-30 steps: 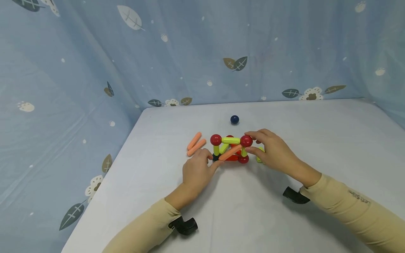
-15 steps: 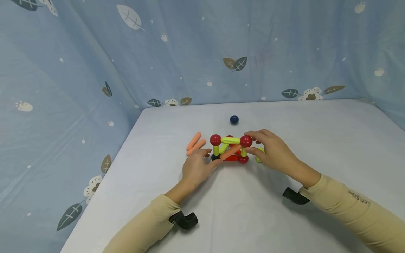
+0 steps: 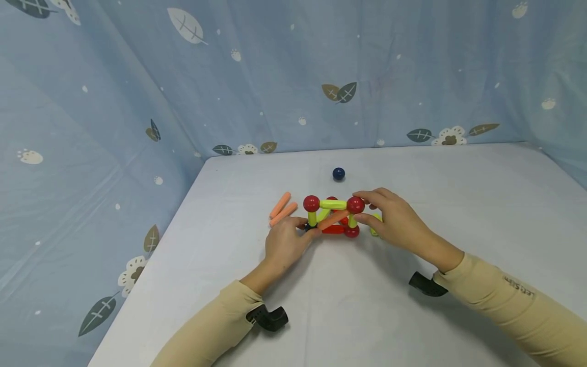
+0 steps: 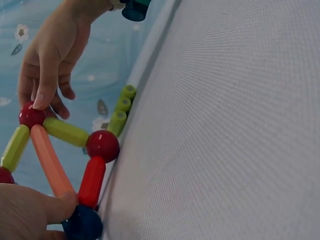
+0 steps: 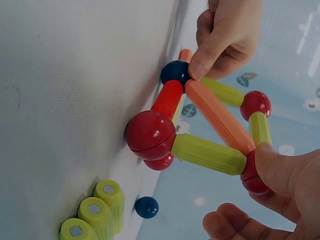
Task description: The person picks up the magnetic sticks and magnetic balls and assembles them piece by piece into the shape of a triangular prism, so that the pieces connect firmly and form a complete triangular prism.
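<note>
1. Blue leaf-print curtain point(image 3: 275, 112) at the back, white-covered counter point(image 3: 367, 316) below it. Head view: the ball-and-stick frame point(image 3: 333, 204) sits just below the middle. From it, a loose blue ball point(image 3: 339, 174) is at 12 o'clock and two loose orange sticks point(image 3: 283, 214) at 9. Right hand point(image 3: 392, 219) comes in from 3 o'clock, thumb and finger pinching the upper red corner ball point(image 3: 355, 205); left hand point(image 3: 285, 240) is at 8, on a lower corner, grip too small to read here.

2. Left wrist view: frame's around 8 o'clock. Left hand has its thumb where the diagonal orange stick point(image 4: 51, 160) meets the blue corner ball point(image 4: 82, 223), so I'd call it a pinch, fingers mostly hidden. Right hand's at 10 o'clock, thumb on that red ball. IMO the whole thing is light, with stiff sticks, and shiny balls that could be slick under a fingertip.

3. Right wrist view: left hand at 1 o'clock, right at 4, pinching opposite ends of the diagonal. Three lime sticks point(image 5: 93, 215) at 7 show silver discs point(image 5: 76, 231), probably magnets, so I'd guess joints pivot or pop off before anything breaks. I'd hold by the corner balls, both ends supported; the ribbed sticks look grippier, but tugging one mid-length might fold the frame.
</note>
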Demonstrator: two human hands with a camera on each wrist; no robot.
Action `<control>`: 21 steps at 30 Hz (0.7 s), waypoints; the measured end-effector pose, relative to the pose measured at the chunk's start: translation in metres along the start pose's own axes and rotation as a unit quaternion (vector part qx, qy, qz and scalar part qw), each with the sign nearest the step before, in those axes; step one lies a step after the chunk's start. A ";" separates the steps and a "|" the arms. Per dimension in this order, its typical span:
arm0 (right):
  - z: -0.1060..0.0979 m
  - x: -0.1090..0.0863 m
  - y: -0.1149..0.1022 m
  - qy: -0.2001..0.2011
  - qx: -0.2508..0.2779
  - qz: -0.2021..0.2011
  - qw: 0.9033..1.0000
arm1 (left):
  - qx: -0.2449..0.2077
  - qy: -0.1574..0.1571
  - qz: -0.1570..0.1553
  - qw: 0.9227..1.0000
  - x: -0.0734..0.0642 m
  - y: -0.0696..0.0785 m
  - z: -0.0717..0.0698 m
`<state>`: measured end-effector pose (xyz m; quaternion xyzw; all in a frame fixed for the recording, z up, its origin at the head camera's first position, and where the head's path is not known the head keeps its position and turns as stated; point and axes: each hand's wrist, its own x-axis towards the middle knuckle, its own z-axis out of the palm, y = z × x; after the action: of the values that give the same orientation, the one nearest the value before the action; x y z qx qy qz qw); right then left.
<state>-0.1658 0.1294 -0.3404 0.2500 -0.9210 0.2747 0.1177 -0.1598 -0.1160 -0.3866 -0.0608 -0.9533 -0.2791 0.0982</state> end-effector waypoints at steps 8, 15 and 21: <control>0.001 0.000 -0.003 0.004 0.006 -0.007 1.000 | -0.007 -0.007 0.005 1.000 0.001 0.000 0.000; 0.001 -0.001 -0.005 0.008 0.006 -0.012 1.000 | -0.009 -0.013 0.011 1.000 0.000 -0.001 -0.001; 0.001 -0.001 -0.006 0.005 0.006 -0.010 1.000 | -0.008 -0.009 0.012 1.000 -0.002 0.000 -0.001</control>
<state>-0.1617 0.1253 -0.3386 0.2589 -0.9161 0.2802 0.1231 -0.1580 -0.1165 -0.3866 -0.0756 -0.9512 -0.2846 0.0926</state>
